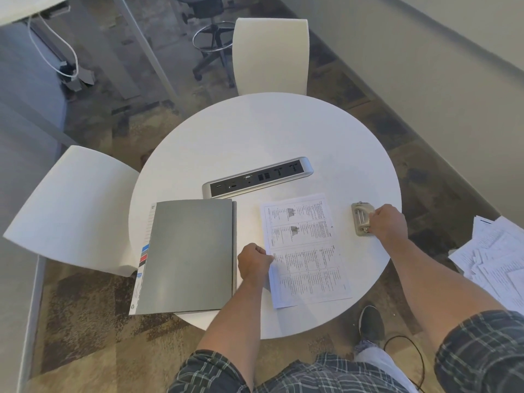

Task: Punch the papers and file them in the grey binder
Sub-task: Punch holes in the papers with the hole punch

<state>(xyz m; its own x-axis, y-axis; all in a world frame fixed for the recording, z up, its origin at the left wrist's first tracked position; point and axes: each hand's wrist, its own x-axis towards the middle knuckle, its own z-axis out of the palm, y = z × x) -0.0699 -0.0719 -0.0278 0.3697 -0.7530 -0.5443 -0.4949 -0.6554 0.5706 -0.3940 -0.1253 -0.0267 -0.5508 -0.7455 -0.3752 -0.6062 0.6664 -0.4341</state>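
two bare hands over round white desk (pixel 255 131): left hand (pixel 254 261), grip pinching left edge of printed white paper sheets (pixel 306 251) at centre; right hand (pixel 387 222), grip curled round beige metal hole punch (pixel 360 218), right. closed grey binder (pixel 187 255) lying flat, lower left.

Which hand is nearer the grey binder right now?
Left. The left hand pinches the papers just beside the grey binder; the right hand is across the papers, on the hole punch.

A round white table (pixel 255 131) carries a silver power strip (pixel 257 177); two white chairs (pixel 270 55) stand beside it on patterned carpet (pixel 93 321).
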